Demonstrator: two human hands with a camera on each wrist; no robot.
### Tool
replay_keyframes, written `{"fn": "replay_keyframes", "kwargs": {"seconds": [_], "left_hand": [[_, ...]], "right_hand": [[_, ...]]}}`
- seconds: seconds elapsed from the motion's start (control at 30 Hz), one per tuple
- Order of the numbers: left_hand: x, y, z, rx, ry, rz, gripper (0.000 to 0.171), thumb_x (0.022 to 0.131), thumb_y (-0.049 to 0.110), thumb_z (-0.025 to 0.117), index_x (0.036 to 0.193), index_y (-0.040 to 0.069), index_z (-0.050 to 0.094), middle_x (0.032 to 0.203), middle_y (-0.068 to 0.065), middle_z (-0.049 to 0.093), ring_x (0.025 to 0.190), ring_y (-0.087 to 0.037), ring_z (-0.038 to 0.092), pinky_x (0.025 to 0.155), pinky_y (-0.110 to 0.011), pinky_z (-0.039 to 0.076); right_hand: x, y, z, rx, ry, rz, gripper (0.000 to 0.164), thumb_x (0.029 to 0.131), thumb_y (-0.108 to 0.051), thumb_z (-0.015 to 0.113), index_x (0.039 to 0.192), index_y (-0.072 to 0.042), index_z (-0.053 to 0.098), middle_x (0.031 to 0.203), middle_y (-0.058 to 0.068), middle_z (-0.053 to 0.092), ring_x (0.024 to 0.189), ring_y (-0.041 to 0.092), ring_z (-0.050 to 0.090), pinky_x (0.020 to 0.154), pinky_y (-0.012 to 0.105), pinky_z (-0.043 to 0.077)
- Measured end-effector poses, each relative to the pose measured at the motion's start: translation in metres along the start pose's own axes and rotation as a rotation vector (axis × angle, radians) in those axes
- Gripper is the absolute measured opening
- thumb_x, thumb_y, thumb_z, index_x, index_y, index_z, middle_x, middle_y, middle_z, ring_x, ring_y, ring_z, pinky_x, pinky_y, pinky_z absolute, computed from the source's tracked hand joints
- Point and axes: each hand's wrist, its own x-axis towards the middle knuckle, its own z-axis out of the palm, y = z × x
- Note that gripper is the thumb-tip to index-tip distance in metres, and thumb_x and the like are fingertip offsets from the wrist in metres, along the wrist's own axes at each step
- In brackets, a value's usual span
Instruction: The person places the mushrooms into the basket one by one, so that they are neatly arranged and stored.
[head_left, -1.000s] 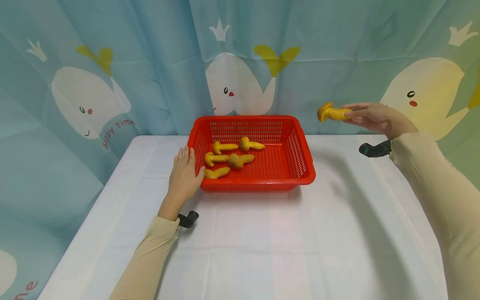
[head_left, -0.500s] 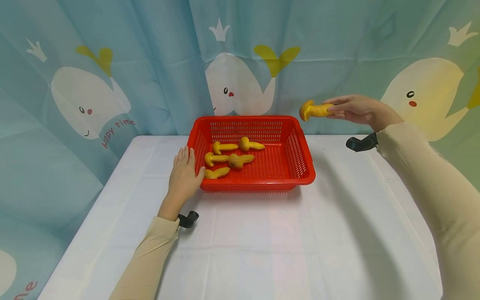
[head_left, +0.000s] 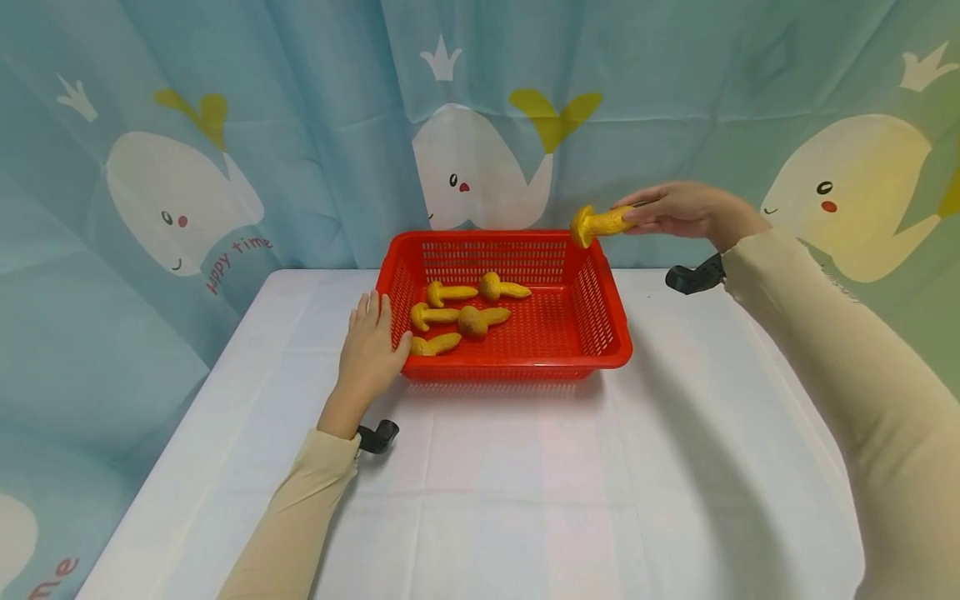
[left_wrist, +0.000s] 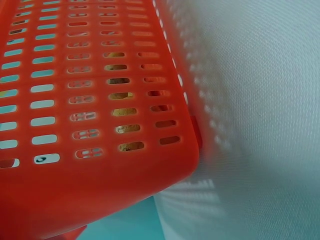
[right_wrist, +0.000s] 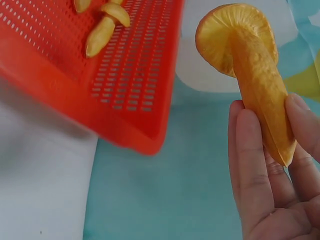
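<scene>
A yellow mushroom (head_left: 606, 222) is pinched by its stem between the thumb and fingers of my right hand (head_left: 678, 210), its cap pointing left over the basket's back right corner. The right wrist view shows the gilled underside of this mushroom (right_wrist: 260, 70). My left hand (head_left: 369, 346) rests with straight fingers along the left rim of the red plastic basket (head_left: 517, 363). Inside, several yellow mushrooms (head_left: 472, 322) lie toward the left and middle. The left wrist view has only the slotted basket wall (left_wrist: 95, 172), mushrooms showing through the slots; the left hand is out of that view.
The basket stands near the back edge of a table with a white cloth (head_left: 517, 492). A blue curtain (head_left: 322, 150) printed with whales hangs close behind. Black wrist cameras (head_left: 378, 436) sit at both sleeves.
My right hand has carried the mushroom leftward, from right of the basket to above its back right corner. The left hand has kept its place on the rim.
</scene>
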Motion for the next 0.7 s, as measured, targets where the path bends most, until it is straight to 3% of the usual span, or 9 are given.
{"fn": "replay_keyframes", "kwargs": {"seconds": [0.7], "left_hand": [[-0.001,0.0,-0.001,-0.022,0.028,0.009,0.065,0.093,0.027,0.045,0.143,-0.011,0.026,0.151,-0.03,0.021,0.144,-0.041,0.014,0.118,-0.051,0.012]], "right_hand": [[0.029,-0.007,0.032,-0.1,-0.067,0.028,0.015,0.091,-0.01,0.059,0.089,-0.018,0.072,0.097,-0.003,0.066,0.091,0.013,0.063,0.079,0.021,0.056]]}}
